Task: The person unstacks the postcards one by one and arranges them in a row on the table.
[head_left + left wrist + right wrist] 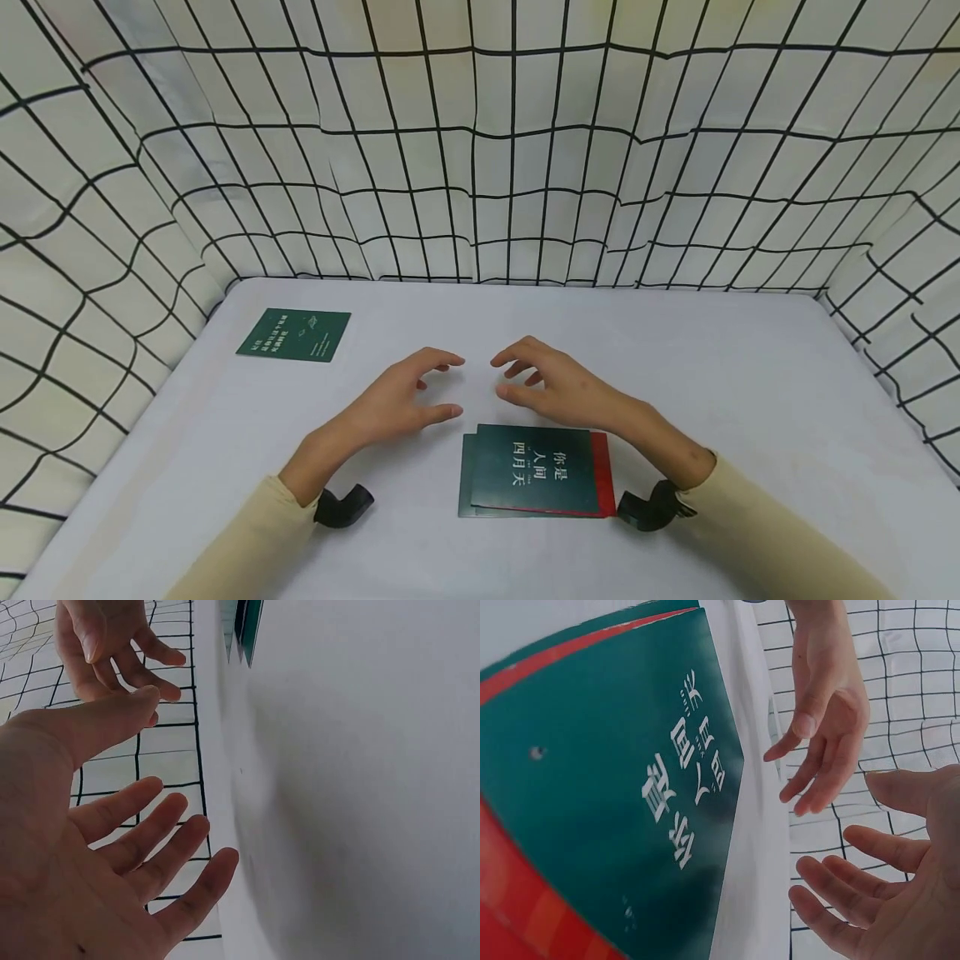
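Left hand [401,400]: wide, empty, over smooth white table [750,400].
Right hand [551,385]: wide, empty.
Stacked books [536,479]: flat, glossy green, 6 o'clock of hands.

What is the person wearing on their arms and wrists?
Both arms wear long cream-coloured sleeves that end just short of the wrists. A small black device, a chunky rounded mount, is strapped under each wrist. The left hand and the right hand are bare: no gloves, and no rings or watches that I can see.

lower books [465,487] mostly hidden, far booklet's [295,334] text illegible
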Action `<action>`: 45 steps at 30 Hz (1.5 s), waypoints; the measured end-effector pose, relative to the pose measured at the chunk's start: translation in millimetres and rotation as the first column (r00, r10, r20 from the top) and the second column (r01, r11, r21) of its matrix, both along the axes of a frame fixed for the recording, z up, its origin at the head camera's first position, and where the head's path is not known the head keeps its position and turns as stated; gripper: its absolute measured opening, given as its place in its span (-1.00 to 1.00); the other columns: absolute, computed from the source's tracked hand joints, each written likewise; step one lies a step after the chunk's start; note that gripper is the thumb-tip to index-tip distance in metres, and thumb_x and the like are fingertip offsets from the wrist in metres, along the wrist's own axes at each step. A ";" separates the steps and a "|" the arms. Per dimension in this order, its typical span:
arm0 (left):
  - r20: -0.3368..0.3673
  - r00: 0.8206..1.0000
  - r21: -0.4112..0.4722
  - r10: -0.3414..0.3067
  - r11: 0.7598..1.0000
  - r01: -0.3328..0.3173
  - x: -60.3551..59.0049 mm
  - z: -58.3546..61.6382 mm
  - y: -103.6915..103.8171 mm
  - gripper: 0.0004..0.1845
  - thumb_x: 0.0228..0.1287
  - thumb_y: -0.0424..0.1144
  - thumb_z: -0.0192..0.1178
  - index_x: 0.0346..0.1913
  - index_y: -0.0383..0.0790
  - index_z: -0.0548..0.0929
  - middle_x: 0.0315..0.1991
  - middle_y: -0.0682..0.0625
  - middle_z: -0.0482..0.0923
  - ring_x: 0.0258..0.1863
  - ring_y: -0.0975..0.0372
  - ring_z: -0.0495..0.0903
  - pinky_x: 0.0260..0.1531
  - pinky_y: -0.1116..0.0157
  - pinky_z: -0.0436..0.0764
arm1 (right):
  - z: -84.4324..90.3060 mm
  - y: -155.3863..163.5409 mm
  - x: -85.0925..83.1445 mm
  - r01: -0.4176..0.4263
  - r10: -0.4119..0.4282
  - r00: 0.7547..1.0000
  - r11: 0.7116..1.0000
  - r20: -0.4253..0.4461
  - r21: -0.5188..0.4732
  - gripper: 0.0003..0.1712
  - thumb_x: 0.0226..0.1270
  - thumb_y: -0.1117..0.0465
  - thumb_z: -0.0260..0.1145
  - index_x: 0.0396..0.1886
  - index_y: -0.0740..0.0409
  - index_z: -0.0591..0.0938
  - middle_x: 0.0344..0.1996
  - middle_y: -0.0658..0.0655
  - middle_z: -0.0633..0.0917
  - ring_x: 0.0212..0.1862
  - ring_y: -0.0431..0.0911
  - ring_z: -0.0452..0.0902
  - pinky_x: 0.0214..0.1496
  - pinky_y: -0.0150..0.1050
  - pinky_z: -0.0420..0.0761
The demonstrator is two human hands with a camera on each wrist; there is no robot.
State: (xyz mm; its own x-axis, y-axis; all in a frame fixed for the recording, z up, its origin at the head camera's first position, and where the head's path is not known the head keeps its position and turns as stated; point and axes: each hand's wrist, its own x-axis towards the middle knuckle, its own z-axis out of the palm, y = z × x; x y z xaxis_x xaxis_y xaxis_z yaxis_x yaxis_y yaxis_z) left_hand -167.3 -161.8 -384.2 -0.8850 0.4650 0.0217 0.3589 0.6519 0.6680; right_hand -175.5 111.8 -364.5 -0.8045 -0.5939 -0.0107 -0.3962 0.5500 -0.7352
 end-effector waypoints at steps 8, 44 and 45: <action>0.006 0.999 -0.013 -0.043 0.999 0.043 7.4 -2.6 7.6 -0.28 0.20 -0.11 0.53 0.40 -0.17 0.53 0.35 -0.07 0.56 0.30 0.02 0.54 0.26 -0.05 0.64 | 0.6 10.9 5.8 -0.004 0.004 1.000 1.000 -0.013 -0.010 -0.48 0.49 0.03 0.36 0.36 0.08 0.56 0.27 0.13 0.61 0.28 0.04 0.64 0.33 0.04 0.66; -0.003 0.966 -0.286 -0.257 0.926 0.245 32.7 0.1 38.4 0.07 -0.06 0.28 0.59 0.53 0.00 0.40 0.44 0.01 0.44 0.43 0.12 0.40 0.42 -0.08 0.45 | -17.0 47.2 36.4 -0.061 0.062 0.998 0.955 0.006 0.289 -0.14 0.05 -0.29 0.62 0.33 -0.11 0.58 0.28 -0.02 0.58 0.27 -0.08 0.52 0.34 0.01 0.67; -0.004 0.965 -0.286 -0.261 0.925 0.249 33.0 0.0 38.5 0.08 -0.06 0.29 0.59 0.53 0.00 0.39 0.44 0.02 0.44 0.44 0.12 0.38 0.43 -0.07 0.44 | -17.0 47.3 37.1 -0.066 0.068 0.998 0.952 0.001 0.299 -0.12 0.03 -0.30 0.62 0.33 -0.12 0.58 0.29 -0.01 0.57 0.27 -0.07 0.51 0.35 0.02 0.67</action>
State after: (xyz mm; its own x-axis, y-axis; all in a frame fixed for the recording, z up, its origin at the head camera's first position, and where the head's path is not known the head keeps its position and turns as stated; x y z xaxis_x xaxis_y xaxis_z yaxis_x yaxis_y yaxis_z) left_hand -134.2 -123.3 -384.2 -0.7366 0.6675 -0.1085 0.5613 0.6929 0.4526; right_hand -138.4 159.1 -381.5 -0.7638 -0.6173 -0.1886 -0.4456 0.7157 -0.5379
